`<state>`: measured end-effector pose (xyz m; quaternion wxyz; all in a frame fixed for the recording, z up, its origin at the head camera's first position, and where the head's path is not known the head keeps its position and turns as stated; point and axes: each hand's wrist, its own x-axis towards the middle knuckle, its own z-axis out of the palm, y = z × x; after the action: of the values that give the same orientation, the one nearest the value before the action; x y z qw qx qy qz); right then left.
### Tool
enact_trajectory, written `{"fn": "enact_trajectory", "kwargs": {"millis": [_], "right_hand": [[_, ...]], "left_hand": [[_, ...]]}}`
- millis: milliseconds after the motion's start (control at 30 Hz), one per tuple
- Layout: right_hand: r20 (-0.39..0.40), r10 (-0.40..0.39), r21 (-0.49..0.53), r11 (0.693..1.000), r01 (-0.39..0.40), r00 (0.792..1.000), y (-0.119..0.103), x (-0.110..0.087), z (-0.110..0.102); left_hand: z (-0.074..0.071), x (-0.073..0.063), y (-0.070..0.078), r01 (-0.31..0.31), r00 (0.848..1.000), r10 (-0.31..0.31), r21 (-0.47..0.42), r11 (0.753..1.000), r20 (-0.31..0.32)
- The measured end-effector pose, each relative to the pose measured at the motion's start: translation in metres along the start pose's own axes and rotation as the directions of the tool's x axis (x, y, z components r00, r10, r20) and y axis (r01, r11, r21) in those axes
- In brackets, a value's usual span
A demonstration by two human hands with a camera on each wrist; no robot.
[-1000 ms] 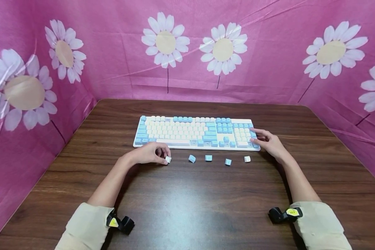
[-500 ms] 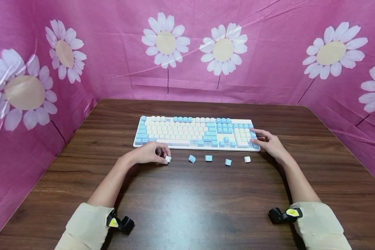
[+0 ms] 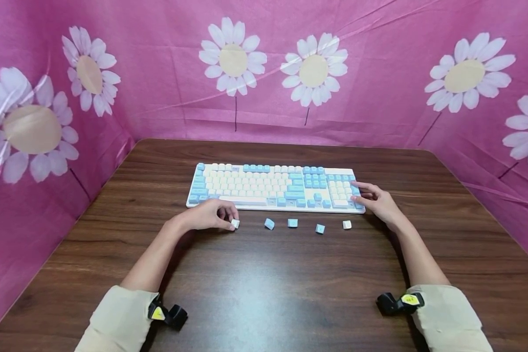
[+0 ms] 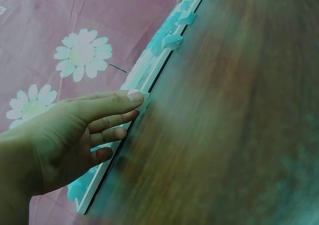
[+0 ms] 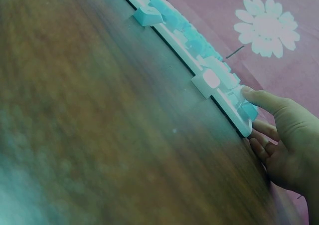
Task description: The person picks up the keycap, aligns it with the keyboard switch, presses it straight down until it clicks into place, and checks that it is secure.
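Observation:
My left hand [image 3: 211, 214] pinches a white keycap [image 3: 235, 223] between thumb and fingers, just in front of the keyboard's front edge. In the left wrist view the thumb [image 4: 132, 96] covers much of that keycap. The white and light-blue keyboard [image 3: 251, 208] lies flat across the table, with a few bare switch spots among its keys. At its right end my right hand [image 3: 380, 203] holds the edge. In the right wrist view its thumb [image 5: 256, 96] rests on top at the corner keys, while the other fingers curl beside the end, partly hidden.
In front of the keyboard lie loose keycaps in a row: a tilted blue one [image 3: 269, 224], another blue one [image 3: 292, 223], a third blue one [image 3: 319, 229] and a white one [image 3: 346, 225]. A pink flowered cloth [image 3: 273, 117] hangs behind the brown wooden table [image 3: 264, 274].
Both hands keep their places and their holds. The whole head view has shifted very slightly; the keycaps and keyboard stay where they were on the table.

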<state>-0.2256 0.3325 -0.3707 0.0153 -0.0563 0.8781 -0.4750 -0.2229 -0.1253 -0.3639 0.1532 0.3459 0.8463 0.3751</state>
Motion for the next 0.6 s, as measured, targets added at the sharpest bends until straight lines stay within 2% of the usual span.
{"fn": "enact_trajectory", "kwargs": {"millis": [200,433,600], "right_hand": [[-0.007,0.008,-0.014,1.000,-0.008,1.000,0.003,0.002,0.001],[0.006,0.004,-0.008,1.000,-0.004,1.000,0.003,0.002,0.000],[0.001,0.009,0.005,1.000,-0.009,1.000,-0.007,-0.002,0.001]], "left_hand": [[-0.003,-0.001,0.000,-0.017,1.000,0.017,-0.018,1.000,-0.001],[-0.005,-0.001,0.001,0.004,1.000,-0.005,-0.013,1.000,-0.015],[-0.008,-0.001,0.004,0.015,0.999,-0.015,-0.016,1.000,-0.037]]}}
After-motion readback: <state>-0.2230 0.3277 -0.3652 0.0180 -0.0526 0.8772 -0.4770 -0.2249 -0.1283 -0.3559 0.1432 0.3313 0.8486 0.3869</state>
